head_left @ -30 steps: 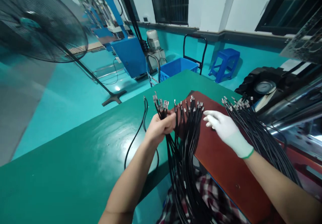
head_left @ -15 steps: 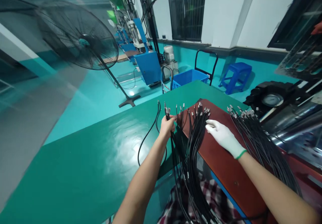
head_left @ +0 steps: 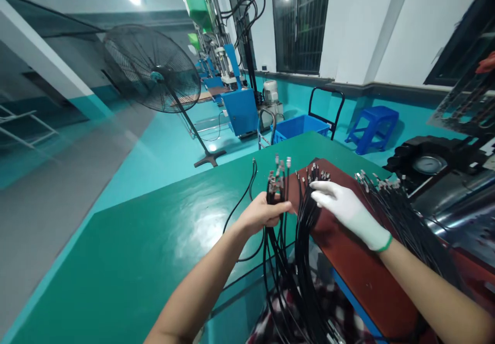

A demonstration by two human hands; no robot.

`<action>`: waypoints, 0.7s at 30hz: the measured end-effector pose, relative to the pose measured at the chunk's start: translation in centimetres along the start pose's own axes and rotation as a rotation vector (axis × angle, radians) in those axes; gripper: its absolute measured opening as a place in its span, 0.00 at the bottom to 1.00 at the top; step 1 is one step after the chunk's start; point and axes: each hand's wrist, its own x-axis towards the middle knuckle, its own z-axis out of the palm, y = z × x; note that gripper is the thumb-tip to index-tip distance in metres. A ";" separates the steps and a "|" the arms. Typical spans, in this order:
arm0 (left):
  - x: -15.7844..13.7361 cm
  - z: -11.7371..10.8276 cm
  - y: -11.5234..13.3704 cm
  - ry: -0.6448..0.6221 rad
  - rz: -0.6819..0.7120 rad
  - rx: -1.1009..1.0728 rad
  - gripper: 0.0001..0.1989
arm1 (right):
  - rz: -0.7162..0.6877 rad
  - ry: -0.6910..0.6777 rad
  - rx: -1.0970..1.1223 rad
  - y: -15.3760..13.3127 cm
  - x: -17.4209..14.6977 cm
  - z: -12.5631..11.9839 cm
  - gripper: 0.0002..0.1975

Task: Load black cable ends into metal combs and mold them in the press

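My bare left hand (head_left: 266,214) is closed around a bunch of black cables (head_left: 277,241), their metal end fittings sticking up above the fingers. To its right, a second bundle of black cables (head_left: 305,225) lies over the edge of the red-brown board (head_left: 344,261), its tips fanned out. At that bundle's upper end is my right hand (head_left: 344,207) in a white glove with a green cuff. Its fingers are stretched out and apart at the cables; whether they touch is hard to make out. The lower cables hang down over my lap.
One looped black cable (head_left: 235,205) lies on the green tabletop (head_left: 154,241). A third cable bundle (head_left: 402,220) rests at the board's right side, near metal machinery with a gauge (head_left: 429,164). Beyond the table stand a blue crate (head_left: 299,127), a blue stool (head_left: 373,127) and a large fan (head_left: 154,76).
My left hand holds a fuller bunch of cables, with more end fittings above the fingers. My right hand has moved slightly against the cable bundle's tips. The camera view has shifted left.
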 end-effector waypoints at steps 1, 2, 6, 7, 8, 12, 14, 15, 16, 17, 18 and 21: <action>-0.8 0.9 0.5 -0.086 0.012 -0.010 0.21 | -0.048 -0.066 0.099 -1.6 -0.5 0.5 0.25; -1.4 1.7 0.9 -0.155 0.017 -0.019 0.21 | -0.088 -0.138 0.191 -2.9 -1.0 1.0 0.25; -2.3 4.3 1.4 -0.239 0.017 -0.071 0.22 | -0.111 -0.149 0.299 -5.5 -2.7 1.7 0.14; -2.4 4.5 1.3 -0.252 0.020 -0.093 0.22 | -0.077 -0.108 0.305 -5.3 -3.0 1.6 0.14; -2.4 4.7 1.2 -0.260 0.024 -0.112 0.21 | -0.037 -0.073 0.316 -5.0 -3.3 1.4 0.14; -2.6 5.1 0.8 -0.190 0.038 -0.114 0.20 | 0.054 0.012 0.373 -3.9 -3.8 0.8 0.18; -2.7 5.4 0.7 -0.147 0.046 -0.085 0.20 | 0.073 0.052 0.396 -3.8 -4.0 0.8 0.19; -2.8 5.5 0.6 -0.129 0.049 -0.070 0.20 | 0.084 0.073 0.401 -3.8 -4.1 0.9 0.19; -2.9 5.6 0.6 -0.106 0.057 -0.057 0.19 | 0.089 0.087 0.398 -3.8 -4.2 0.9 0.18; -3.1 5.7 0.6 -0.076 0.070 -0.049 0.18 | 0.089 0.096 0.387 -3.8 -4.3 0.9 0.18; -3.2 5.8 0.6 -0.043 0.089 -0.048 0.17 | 0.083 0.097 0.366 -3.8 -4.5 0.9 0.17; -3.5 6.0 0.9 0.041 0.168 -0.084 0.19 | 0.064 0.041 0.297 -3.8 -5.0 0.9 0.15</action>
